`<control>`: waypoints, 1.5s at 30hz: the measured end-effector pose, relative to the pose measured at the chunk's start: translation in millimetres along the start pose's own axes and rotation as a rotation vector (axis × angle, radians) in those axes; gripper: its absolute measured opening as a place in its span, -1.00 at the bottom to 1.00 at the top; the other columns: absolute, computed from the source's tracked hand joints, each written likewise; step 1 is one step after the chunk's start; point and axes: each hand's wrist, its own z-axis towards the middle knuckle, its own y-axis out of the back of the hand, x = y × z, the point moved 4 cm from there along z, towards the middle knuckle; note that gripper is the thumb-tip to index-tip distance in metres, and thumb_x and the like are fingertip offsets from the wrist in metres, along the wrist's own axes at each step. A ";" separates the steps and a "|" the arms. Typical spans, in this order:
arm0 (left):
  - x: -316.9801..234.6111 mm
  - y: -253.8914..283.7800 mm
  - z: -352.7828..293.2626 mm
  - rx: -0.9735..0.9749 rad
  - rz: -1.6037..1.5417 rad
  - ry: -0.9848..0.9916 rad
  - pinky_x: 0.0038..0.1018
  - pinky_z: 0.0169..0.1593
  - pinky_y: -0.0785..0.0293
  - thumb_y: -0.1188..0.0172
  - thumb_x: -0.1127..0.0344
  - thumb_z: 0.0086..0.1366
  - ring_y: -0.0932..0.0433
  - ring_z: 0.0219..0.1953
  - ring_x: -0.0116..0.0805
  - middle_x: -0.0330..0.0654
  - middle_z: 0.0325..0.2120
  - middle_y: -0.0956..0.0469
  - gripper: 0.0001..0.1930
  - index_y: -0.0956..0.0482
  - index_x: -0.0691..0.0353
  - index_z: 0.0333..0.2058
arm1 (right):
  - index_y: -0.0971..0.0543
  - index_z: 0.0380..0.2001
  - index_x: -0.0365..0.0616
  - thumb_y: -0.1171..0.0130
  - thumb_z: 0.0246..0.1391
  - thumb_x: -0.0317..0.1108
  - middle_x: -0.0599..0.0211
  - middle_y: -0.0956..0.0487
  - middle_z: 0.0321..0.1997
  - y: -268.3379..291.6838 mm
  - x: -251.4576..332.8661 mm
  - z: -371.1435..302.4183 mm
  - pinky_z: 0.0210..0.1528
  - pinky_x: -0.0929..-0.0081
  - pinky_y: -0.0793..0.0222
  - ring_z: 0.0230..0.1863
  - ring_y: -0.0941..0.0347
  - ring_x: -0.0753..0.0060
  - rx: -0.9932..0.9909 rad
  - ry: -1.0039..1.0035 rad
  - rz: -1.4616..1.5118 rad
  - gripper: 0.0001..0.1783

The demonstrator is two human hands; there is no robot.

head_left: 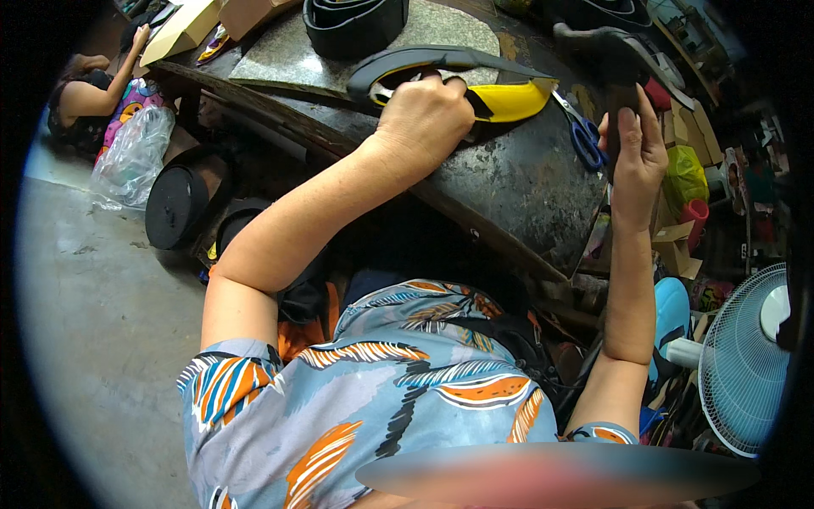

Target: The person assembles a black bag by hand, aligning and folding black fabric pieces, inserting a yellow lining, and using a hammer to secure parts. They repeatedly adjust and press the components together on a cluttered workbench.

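On the worn dark workbench (509, 191), my left hand (428, 114) is closed on a sandal (517, 99) with a black sole and a yellow strap. Its fingertips are partly hidden inside the strap. My right hand (638, 165) is raised over the bench's right side, fingers wrapped round the dark handle of what looks like a hammer (606, 51). The dark head is up and away from the sandal. Between the two hands lies a pair of scissors (587, 142) with blue handles, blades pointing toward the sandal.
Coiled black strips (356, 30) stand on a speckled stone slab (292, 66) at the back. A white fan (746, 365) is close on my right, near cardboard boxes (678, 242). Another person (89, 97) sits far left, beside a clear plastic bag (136, 157) and a black bucket (176, 199).
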 end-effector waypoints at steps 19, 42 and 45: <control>44.5 41.8 -19.2 -0.222 -0.037 -0.076 -0.26 0.17 -0.38 -0.46 0.10 -0.06 -0.29 0.24 -0.17 -0.21 0.09 -0.45 -0.71 -0.70 0.08 -0.37 | -0.58 0.12 0.27 -0.04 0.26 0.16 0.11 -0.69 -0.33 -64.8 -42.3 -6.3 -0.23 0.23 -0.55 -0.26 -0.66 0.07 0.416 -0.206 -0.818 -0.52; 51.4 21.3 15.0 -0.240 -0.083 -0.205 -0.34 0.09 -0.36 -0.43 0.12 0.02 -0.56 -0.13 -0.29 -0.24 -0.35 -0.61 -0.82 -0.73 0.05 -0.48 | -0.58 0.09 0.30 0.01 0.29 0.16 0.15 -0.70 -0.22 -90.9 -54.9 15.5 -0.13 0.20 -0.58 -0.18 -0.66 0.07 0.404 -0.064 -0.952 -0.56; 61.1 35.6 7.8 -0.381 -0.027 -0.180 -0.30 0.10 -0.44 -0.39 0.30 -0.09 -0.43 0.01 -0.11 -0.14 -0.12 -0.51 -0.81 -0.62 0.17 -0.46 | -0.58 0.10 0.32 0.01 0.29 0.16 0.17 -0.70 -0.25 -90.5 -56.7 18.6 -0.14 0.22 -0.58 -0.20 -0.66 0.10 0.379 0.006 -0.986 -0.56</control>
